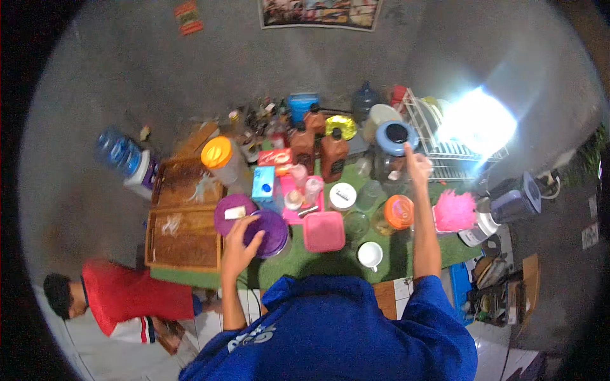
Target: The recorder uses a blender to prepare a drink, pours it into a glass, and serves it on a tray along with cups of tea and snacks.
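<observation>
My left hand is spread over two round purple lids at the left of the green-covered table. Its fingertips are over the nearer purple lid; the other purple lid has a small white item on it. At the back right, my right hand is by a clear jar with a blue lid. One extended finger meets the lid's near rim and the other fingers look curled; whether they grip anything is unclear. An orange-lidded jar and a white mug stand nearer to me.
Brown bottles, a pink tray with cups and a pink-lidded box fill the middle. A wire dish rack and a blender stand right. Wooden trays lie left, near a person in red.
</observation>
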`<control>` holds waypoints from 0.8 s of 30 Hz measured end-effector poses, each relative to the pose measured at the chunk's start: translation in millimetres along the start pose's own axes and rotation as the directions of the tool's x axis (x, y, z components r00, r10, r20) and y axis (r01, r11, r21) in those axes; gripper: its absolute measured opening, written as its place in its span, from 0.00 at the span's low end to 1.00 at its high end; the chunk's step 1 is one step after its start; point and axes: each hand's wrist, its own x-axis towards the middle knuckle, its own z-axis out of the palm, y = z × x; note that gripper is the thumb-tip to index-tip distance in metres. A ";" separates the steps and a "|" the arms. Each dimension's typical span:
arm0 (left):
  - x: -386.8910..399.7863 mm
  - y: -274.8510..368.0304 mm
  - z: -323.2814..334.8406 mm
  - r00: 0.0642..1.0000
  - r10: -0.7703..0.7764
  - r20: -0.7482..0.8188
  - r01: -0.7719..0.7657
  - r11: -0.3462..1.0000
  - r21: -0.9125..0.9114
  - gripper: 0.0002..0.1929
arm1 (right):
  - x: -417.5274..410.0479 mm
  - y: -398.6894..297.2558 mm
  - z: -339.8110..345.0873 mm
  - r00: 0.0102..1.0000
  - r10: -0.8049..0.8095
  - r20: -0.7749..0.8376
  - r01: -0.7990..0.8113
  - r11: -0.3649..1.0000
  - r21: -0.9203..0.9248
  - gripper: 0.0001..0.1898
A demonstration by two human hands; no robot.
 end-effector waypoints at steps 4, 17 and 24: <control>-5.1 11.9 34.8 0.975 0.079 0.206 -0.048 0.987 -0.154 0.19 | -2.7 -24.3 -48.1 0.992 -0.128 0.023 0.129 0.991 -0.042 0.26; -75.1 0.9 216.0 0.553 0.276 0.786 -0.019 0.948 -0.319 0.33 | -145.7 -52.4 -236.3 0.951 0.148 0.270 -0.225 0.933 0.281 0.20; -67.8 26.1 211.0 0.677 0.258 0.689 0.141 0.873 -0.467 0.53 | -225.9 -28.9 -221.5 0.867 0.334 0.369 -0.349 0.937 -0.026 0.08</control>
